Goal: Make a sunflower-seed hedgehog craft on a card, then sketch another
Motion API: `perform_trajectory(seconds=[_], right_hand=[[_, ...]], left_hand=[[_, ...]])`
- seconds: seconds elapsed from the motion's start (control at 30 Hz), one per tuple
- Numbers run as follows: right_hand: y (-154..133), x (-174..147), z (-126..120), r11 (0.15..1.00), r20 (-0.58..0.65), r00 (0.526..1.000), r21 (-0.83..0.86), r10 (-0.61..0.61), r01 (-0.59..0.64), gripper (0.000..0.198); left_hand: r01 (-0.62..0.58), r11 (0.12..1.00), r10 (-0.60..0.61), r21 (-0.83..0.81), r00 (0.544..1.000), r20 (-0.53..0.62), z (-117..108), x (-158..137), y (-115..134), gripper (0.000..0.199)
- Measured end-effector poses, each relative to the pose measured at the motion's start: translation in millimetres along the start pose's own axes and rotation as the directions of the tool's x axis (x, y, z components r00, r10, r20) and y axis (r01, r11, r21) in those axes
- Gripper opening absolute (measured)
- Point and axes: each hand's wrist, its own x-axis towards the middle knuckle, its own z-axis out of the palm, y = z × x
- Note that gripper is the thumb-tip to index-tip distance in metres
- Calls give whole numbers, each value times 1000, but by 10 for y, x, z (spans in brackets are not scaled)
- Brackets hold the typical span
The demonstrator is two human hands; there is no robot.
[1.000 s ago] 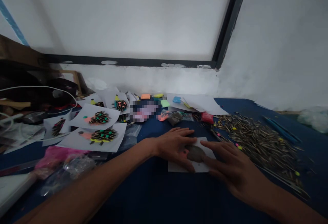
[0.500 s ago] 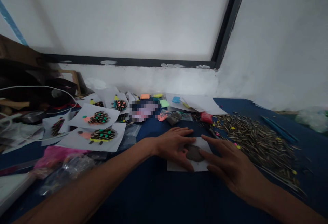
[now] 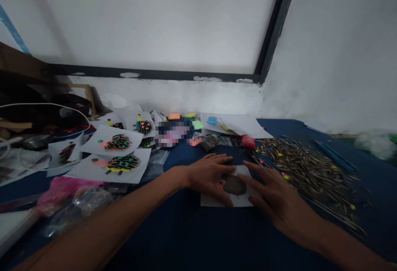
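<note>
Two bare hands work over one small white sheet (image 3: 211,201), which lies on the dark blue table cover (image 3: 186,238) right of centre in the lower half of the frame. On the sheet sits a dark grey shape (image 3: 235,185), roughly oval, with a matt, smooth-looking face and a rounded outline. A salmon-pink patch (image 3: 220,186) adjoins its left side, marked by a dark dot and partly hidden by the left hand (image 3: 206,176). That hand is spread, fingers over the sheet's upper left and thumb along its lower left; it grasps nothing visible. The right hand (image 3: 276,196) is likewise unclenched, its fingers parted, one fingertip at the grey shape's upper right edge; whether it presses cannot be told. At right of frame lies a heap of striped seeds (image 3: 313,172). At left, a sheet (image 3: 139,172) carries a seed-covered figure (image 3: 124,162) with green dots.
</note>
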Motion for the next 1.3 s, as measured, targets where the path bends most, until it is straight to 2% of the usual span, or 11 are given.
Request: perform_trajectory(seconds=[0.27, 0.37, 0.5, 0.7, 0.87, 1.07, 1.2, 1.3], right_hand=[[4, 10, 4, 997, 62, 998, -81, -15, 20, 43], [-10, 12, 7, 997, 7, 1000, -74, 2, -2, 44], [-45, 23, -13, 999, -57, 998, -45, 17, -20, 34], [-94, 31, -39, 1000, -5, 1000, -14, -4, 4, 33], [-78, 10, -5, 997, -19, 997, 18, 75, -75, 42], [-59, 29, -13, 982, 107, 985, 120, 135, -147, 39], [-47, 62, -10, 957, 119, 969, 172, 217, -235, 43], [-29, 93, -5, 959, 161, 967, 174, 196, -223, 44]], left_hand=[[-3, 1000, 3, -1, 1000, -16, 26, 4, -21, 97], [0, 1000, 0, -1, 1000, -15, 20, 0, -15, 98], [-5, 1000, 5, 0, 1000, -3, 12, -7, -15, 96], [-16, 1000, 16, 16, 1000, -9, 30, 1, -47, 97], [-14, 1000, 14, 9, 1000, 1, 16, 3, -30, 97], [3, 1000, -3, 2, 1000, -18, 25, 6, -11, 97], [10, 1000, -10, -1, 1000, -20, 27, 7, -13, 99], [20, 1000, -20, -7, 1000, -6, 9, 1, 9, 98]])
